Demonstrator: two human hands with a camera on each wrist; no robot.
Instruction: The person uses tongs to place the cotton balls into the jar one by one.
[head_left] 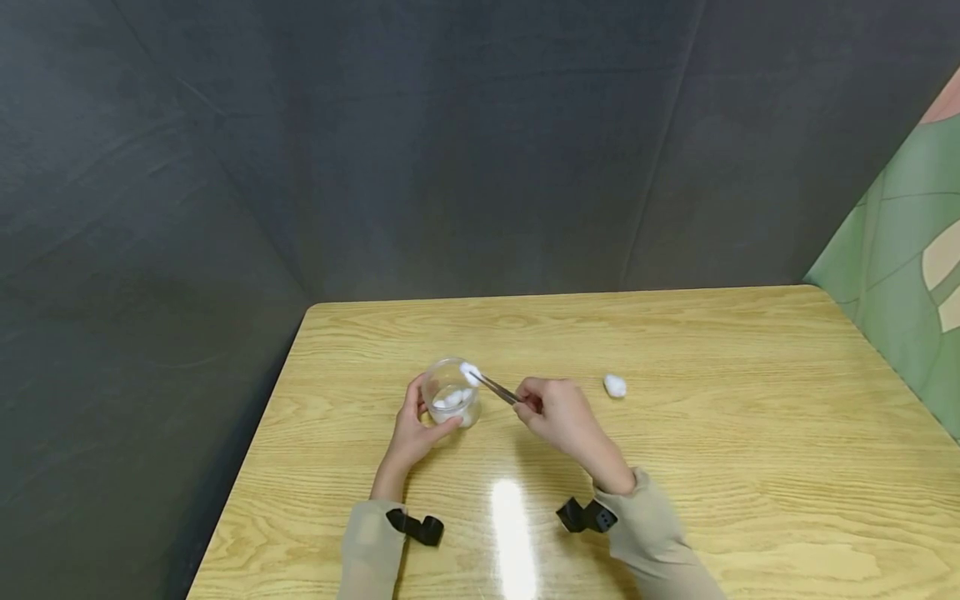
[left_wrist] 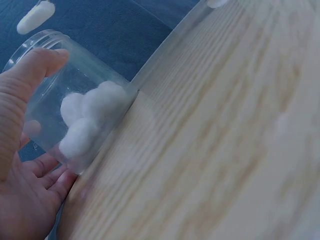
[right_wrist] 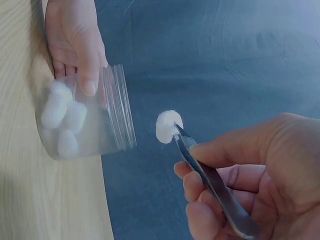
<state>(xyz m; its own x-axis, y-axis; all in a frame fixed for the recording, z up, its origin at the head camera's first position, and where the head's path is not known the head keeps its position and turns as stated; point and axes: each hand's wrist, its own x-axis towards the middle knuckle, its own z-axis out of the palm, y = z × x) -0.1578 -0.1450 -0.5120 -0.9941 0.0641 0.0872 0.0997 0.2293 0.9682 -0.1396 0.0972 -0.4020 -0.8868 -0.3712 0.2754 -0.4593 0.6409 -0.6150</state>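
A clear plastic jar (head_left: 451, 392) stands on the wooden table with several cotton balls (right_wrist: 64, 111) at its bottom. My left hand (head_left: 416, 432) grips the jar's side, the thumb across its near wall and the fingers behind. In my right hand (head_left: 561, 414) is a pair of metal tweezers (right_wrist: 214, 187), pinched between thumb and fingers. The tweezers' tips clasp one cotton ball (right_wrist: 169, 126). In the head view that ball overlaps the jar's right rim; the right wrist view shows it apart from the open mouth. The left wrist view also has the clasped cotton ball (left_wrist: 36, 17) beyond the rim.
A single cotton ball (head_left: 615, 386) lies on the wooden table (head_left: 720, 450), right of my right hand. A dark cloth (head_left: 480, 150) rises behind the table and along its left side. Patterned green fabric (head_left: 900, 250) hangs at the right edge.
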